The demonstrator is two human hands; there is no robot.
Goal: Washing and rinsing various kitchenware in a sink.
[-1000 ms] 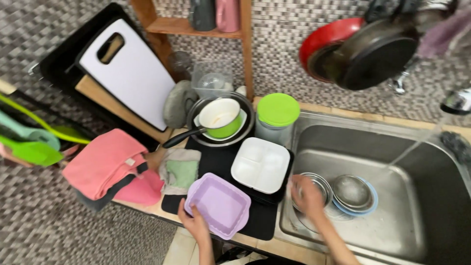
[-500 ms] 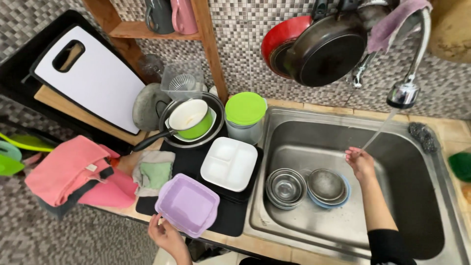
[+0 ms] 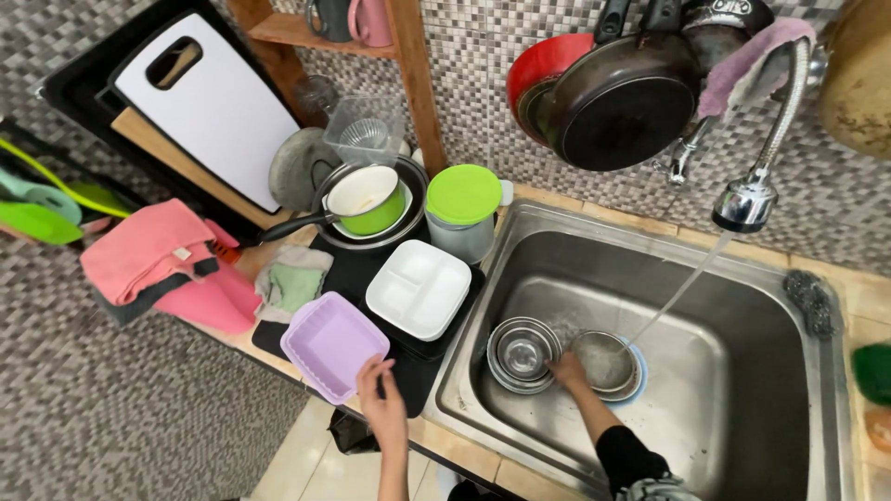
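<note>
Several washed-looking pieces are already set out on the dark mat point(image 3: 408, 376) left of the sink point(image 3: 789, 278): a white divided plate point(image 3: 419, 289) and a lilac square container point(image 3: 329, 342), while a nest of steel bowls point(image 3: 522, 353) and a steel bowl point(image 3: 605, 362) on a blue plate are judged left to be rinsed in the basin, under water running from the tap point(image 3: 745, 206). The right hand point(image 3: 568, 369) is stretched down into the basin and laid on the rim of that bowl, fingers curled though the grip cannot be made out, and the left hand point(image 3: 380, 390) rests loosely unclenched at the near edge of the lilac container
</note>
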